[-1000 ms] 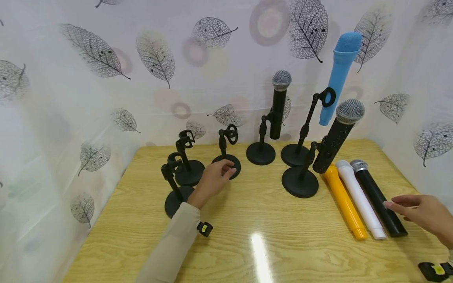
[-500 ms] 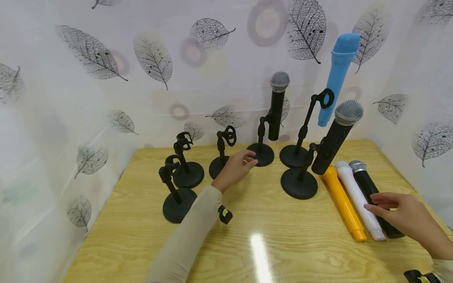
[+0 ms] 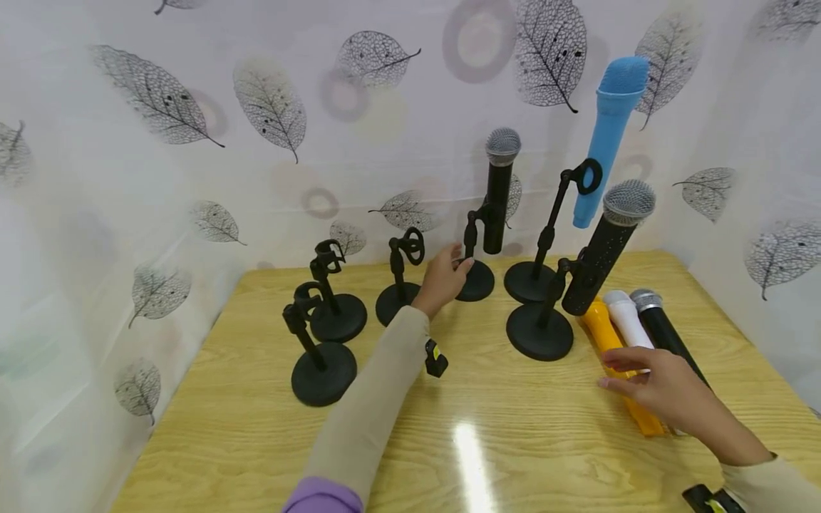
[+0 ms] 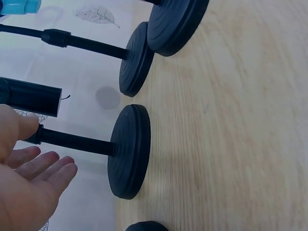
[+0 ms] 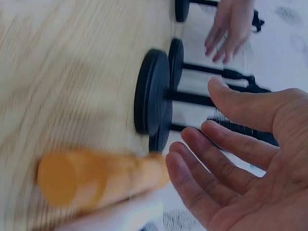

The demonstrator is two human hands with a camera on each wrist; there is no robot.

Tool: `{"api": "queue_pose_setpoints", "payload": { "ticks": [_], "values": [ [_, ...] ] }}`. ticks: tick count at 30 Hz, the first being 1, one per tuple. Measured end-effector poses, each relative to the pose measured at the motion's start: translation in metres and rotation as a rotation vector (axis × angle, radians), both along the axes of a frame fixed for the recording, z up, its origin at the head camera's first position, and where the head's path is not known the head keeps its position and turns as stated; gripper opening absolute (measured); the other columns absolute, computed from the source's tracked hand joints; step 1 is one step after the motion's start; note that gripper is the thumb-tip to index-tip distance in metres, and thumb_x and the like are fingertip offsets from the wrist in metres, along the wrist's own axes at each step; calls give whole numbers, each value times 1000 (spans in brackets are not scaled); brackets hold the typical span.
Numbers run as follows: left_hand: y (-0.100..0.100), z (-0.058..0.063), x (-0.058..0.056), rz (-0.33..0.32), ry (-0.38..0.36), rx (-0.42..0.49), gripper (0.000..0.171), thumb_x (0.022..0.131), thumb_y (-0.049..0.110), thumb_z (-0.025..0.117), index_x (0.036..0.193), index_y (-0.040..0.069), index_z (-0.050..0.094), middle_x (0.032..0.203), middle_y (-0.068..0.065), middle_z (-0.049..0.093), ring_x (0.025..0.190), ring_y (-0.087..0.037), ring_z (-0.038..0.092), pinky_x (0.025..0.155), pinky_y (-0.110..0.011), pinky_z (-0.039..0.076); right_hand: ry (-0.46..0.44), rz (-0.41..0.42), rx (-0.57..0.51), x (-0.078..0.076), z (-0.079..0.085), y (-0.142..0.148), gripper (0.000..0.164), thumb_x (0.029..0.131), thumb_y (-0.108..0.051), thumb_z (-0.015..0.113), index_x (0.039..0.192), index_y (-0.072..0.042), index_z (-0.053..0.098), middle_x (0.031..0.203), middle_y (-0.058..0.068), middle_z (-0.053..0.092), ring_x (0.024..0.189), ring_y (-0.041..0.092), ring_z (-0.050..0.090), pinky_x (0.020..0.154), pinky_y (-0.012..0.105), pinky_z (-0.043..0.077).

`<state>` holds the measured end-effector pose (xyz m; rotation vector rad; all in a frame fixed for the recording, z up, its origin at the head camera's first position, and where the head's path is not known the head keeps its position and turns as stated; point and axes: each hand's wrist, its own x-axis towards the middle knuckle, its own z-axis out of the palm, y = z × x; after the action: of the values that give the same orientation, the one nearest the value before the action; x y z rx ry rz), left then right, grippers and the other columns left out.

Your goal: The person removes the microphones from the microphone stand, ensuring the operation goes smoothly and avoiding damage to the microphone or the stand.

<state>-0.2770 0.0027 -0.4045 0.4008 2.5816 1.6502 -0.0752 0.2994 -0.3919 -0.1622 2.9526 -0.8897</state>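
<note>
My left hand reaches to the back middle, fingers loosely extended right beside the pole of a black microphone stand. That stand holds a black microphone with a silver mesh head. In the left wrist view, the left hand has its palm and fingers beside the pole, with nothing gripped. My right hand hovers over the lying orange microphone, thumb and fingers spread and holding nothing. It partly hides the white microphone and the black microphone lying alongside.
A blue microphone tilts in a stand at the back right. Before it, another stand bears a black microphone. Three bare stands, including the front one, are at the left. A leaf-patterned cloth backs the table.
My left hand has moved right and back, from the bare middle stand to the stand with the black microphone. The right hand has moved left, from the lying black microphone to above the orange one.
</note>
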Motion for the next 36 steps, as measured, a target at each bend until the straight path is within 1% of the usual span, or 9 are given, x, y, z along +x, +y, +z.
{"api": "queue_pose_setpoints", "payload": {
  "ticks": [5,10,15,19,24,27,29,33,36],
  "values": [
    [9,3,-9,30,32,37,54,108,26,52,155,5,37,154,-15,45,137,-31,50,107,-43,47,-5,52,-70,-4,-2,-22,44,87,-24,82,118,6,70,115,19,71,97,34,69,75,39,61],
    [15,7,-15,64,61,72,53,108,24,53,156,7,37,152,-16,48,135,-30,52,108,-41,47,56,95,-144,-7,-6,-43,38,87,-16,82,115,6,71,113,18,72,99,34,69,75,35,61],
    [20,12,-20,68,66,113,48,108,21,53,153,10,42,149,-15,49,135,-30,52,107,-43,48,121,144,-149,-15,-9,-55,35,86,-14,83,114,4,73,111,16,73,98,34,69,76,35,61],
    [25,15,-23,85,46,99,44,107,24,56,147,8,46,145,-16,52,133,-31,53,106,-44,48,103,178,-152,-20,-9,-60,35,88,-16,82,115,4,72,113,17,72,100,34,69,79,40,61],
    [26,17,-22,78,3,39,42,107,29,55,141,9,44,138,-16,56,126,-30,57,101,-44,51,85,212,-153,-25,-8,-66,38,89,-19,81,116,5,71,114,18,71,102,34,68,80,42,60],
    [22,19,-20,53,13,-39,38,107,29,53,139,10,44,135,-15,57,121,-29,59,96,-44,52,92,230,-149,-27,-8,-69,38,89,-19,80,117,5,71,114,17,72,102,33,68,80,41,60],
    [20,21,-17,24,27,-100,40,108,30,52,142,10,43,135,-15,57,117,-28,59,93,-44,52,108,237,-143,-29,-8,-71,37,89,-18,81,117,5,71,113,17,72,101,32,69,80,40,60],
    [17,22,-13,-24,54,-180,52,108,31,50,153,8,38,146,-14,53,128,-27,56,102,-42,50,142,241,-138,-31,-7,-75,37,88,-17,82,115,5,72,111,17,73,99,31,70,79,38,61],
    [15,21,-8,-47,56,-200,57,109,30,50,157,6,32,153,-13,46,136,-27,51,108,-42,46,152,238,-145,-33,-6,-78,37,87,-17,82,115,5,72,111,17,73,98,32,71,79,39,61]
  ]
}}
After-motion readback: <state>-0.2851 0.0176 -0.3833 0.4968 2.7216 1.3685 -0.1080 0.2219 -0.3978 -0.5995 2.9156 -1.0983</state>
